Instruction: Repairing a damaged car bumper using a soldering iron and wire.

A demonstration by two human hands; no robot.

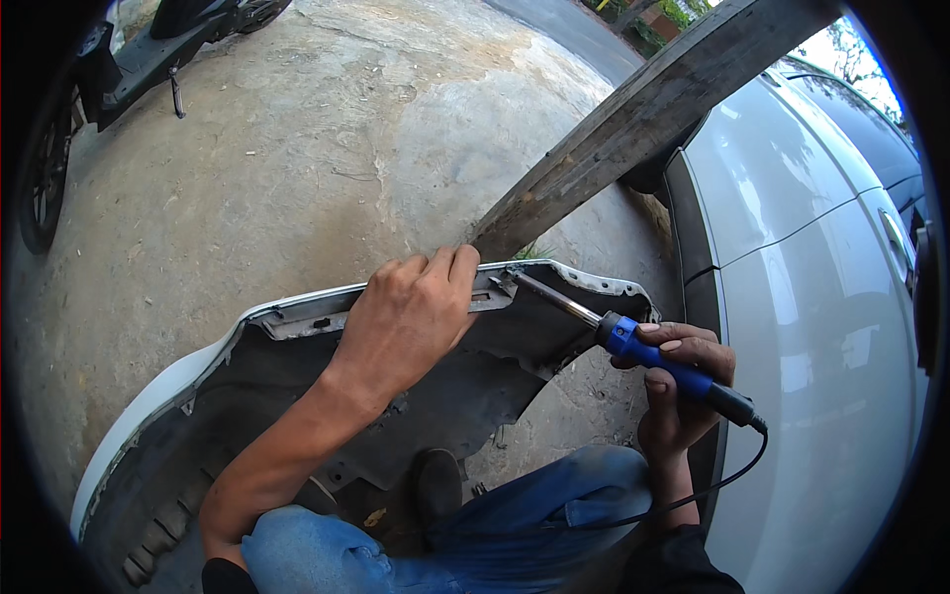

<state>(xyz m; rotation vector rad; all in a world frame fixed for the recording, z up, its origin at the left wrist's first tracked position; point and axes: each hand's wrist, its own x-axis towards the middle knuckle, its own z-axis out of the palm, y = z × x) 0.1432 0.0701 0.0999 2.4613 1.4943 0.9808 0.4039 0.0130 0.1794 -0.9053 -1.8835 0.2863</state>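
Blue-trousered knees (515,525) fill the lower edge of the view, closest to the lens, with the person crouched over the work. Largest in the scene is the bare concrete ground (327,148), which carries everything else. Along the right side stands a white car (811,297), its body panels close beside the work area. Directly ahead lies a detached white bumper cover (198,376), turned so that its dark inner face points up toward the person; judging from this, the orientation exposes the upper mounting edge for work from the inside. A weathered wooden plank (643,109) slants down from the upper right and ends just behind the bumper's top edge; whether it touches or props the bumper cannot be determined. At the upper left, part of a dark motorcycle (129,49) stands on its side stand, well apart from the work. The left hand (411,317) is closed over the bumper's upper edge, fingers curled across the rim, apparently to steady the panel. The right hand (678,381) is wrapped tightly around the blue handle of a soldering iron (633,342), whose metal shaft angles up and left so the tip meets the bumper edge just beside the left fingertips. A black power cord (712,485) trails from the handle down past the right wrist.
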